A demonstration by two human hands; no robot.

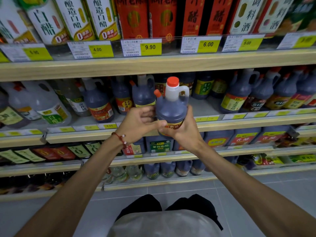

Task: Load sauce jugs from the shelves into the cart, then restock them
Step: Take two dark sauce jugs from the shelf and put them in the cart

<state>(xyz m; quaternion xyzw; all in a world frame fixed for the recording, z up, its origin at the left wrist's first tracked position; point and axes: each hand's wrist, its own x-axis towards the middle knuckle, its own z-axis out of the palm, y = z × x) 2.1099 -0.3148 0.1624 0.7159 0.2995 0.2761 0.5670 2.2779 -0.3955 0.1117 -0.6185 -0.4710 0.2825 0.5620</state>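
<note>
Two bare forearms reach forward and up from the bottom corners, meeting in front of a store shelf. The right hand (183, 130) wraps around the lower body of a dark sauce jug (171, 108), fingers curled across its label from the right side, gripping it. The left hand (139, 123) closes on the jug's left side, its thumb pressed against the label, and a red bead bracelet (120, 139) circles that wrist. The jug stands upright in the air, just in front of the middle shelf (102, 135), with an orange cap (172, 82) on its pale neck and a moulded handle on the right. Behind it, on the same shelf, stand more dark jugs (143, 94) to the left and a cluster of dark jugs (239, 94) to the right, with a bare stretch of shelf directly behind the held jug. Clear jugs of white vinegar (44, 105) fill the far left. Above, the upper shelf edge carries yellow price tags (150, 47) under tall cartons. Lower shelves hold further dark bottles. Grey floor tiles (239, 194) lie open below, between the shelving and the person's body.
</note>
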